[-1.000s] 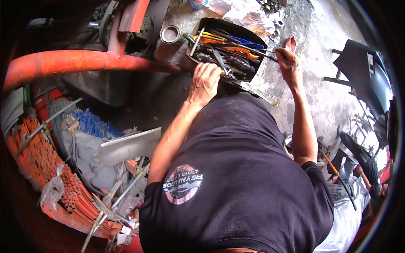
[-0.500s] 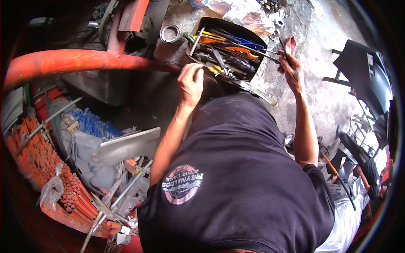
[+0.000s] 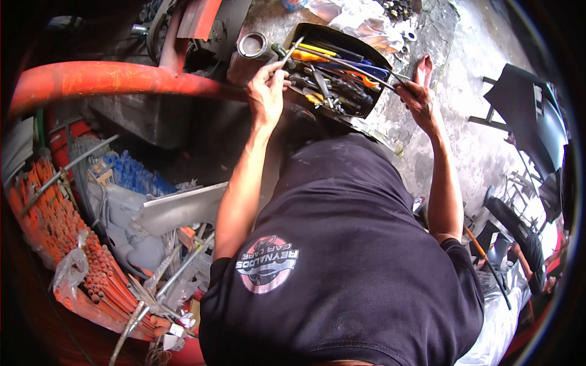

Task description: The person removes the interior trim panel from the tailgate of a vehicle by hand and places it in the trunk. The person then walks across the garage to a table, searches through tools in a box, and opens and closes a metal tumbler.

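A dark box of tools (image 3: 366,111) sits on the floor past my knees, filled with screwdrivers, orange and blue handles and metal pieces. At its left end, my left hand (image 3: 267,91) grips a metal rod (image 3: 293,50) between thumb and fingers. My right hand (image 3: 419,104) is closed on a long thin metal tool (image 3: 360,68) that reaches across the box from its right edge. A green-necked bottle (image 3: 278,49) lies near the left hand, beside an open can (image 3: 252,45).
A thick red tube (image 3: 122,78) crosses the upper left. Orange rods (image 3: 91,268) and a metal sheet (image 3: 177,208) lie at the left. Black panel (image 3: 525,110) stands at the right. Another person's dark-clothed leg (image 3: 510,216) shows at the far right.
My left hand has left the box's near edge, moved left and up, and taken hold of the metal rod. My right hand has shifted slightly, still holding the thin tool.
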A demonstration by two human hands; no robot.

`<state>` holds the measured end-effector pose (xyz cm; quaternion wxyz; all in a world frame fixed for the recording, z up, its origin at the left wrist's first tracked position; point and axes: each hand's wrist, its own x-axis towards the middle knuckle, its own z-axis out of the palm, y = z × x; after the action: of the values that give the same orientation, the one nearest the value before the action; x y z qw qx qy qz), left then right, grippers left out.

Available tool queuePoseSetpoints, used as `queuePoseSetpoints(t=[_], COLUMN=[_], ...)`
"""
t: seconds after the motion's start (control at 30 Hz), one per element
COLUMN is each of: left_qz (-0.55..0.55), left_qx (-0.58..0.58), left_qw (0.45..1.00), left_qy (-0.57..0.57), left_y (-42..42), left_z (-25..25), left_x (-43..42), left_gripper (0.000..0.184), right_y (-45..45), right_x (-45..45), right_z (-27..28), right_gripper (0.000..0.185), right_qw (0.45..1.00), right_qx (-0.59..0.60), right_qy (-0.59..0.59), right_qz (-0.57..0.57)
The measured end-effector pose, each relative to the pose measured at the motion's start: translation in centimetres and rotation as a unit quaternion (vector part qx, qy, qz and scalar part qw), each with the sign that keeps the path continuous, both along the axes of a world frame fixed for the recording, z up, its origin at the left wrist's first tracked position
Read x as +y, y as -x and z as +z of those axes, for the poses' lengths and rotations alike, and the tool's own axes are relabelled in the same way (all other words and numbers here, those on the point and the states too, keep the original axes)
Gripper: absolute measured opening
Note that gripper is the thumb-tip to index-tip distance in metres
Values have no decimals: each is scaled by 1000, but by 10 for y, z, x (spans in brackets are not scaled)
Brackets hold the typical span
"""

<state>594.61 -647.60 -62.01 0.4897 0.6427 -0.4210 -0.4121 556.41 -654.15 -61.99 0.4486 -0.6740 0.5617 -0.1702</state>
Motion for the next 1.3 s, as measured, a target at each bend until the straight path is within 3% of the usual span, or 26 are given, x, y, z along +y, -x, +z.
queuePoseSetpoints(t=[0.2, 0.27, 0.47, 0.53, 0.7, 0.83, 1.0, 1.23, 1.3], left_qz=[-1, -2, -12, -12, -10, 13, -26, -14, -20], left_qx=[-4, 2, -5, 11, 81, 13, -109, -162, -176], left_qw=[999, 999, 999, 999, 992, 998, 993, 985, 984], left_qy=[46, 45, 41, 50, 95, 57, 29, -60, -23], left_y=[0, 0, 10, 11, 3, -9, -12, -14, -11], left_z=[29, 39, 75, 78, 60, 24, -9, -17, -8], left_x=[-20, -23, -18, -14, -13, -18, -38, -56, -53], left_gripper=[21, 21, 19, 19, 33, 40, 49, 38, 29], right_y=[-29, -34, -44, -43, -41, -21, -1, 12, 19], right_x=[0, 1, -1, 2, 11, 15, 12, 18, 17], right_z=[33, 36, 38, 32, 23, 6, 2, -4, -8], right_gripper=[26, 27, 27, 27, 27, 28, 27, 26, 26], right_qw=[997, 986, 996, 997, 999, 991, 990, 989, 989], right_qx=[53, 82, 20, 16, 9, -91, -98, -70, -70], right_qy=[-24, 103, -24, 1, 37, -24, -2, 13, 17], right_qz=[49, 102, 86, 80, 31, -93, -105, -129, -132])
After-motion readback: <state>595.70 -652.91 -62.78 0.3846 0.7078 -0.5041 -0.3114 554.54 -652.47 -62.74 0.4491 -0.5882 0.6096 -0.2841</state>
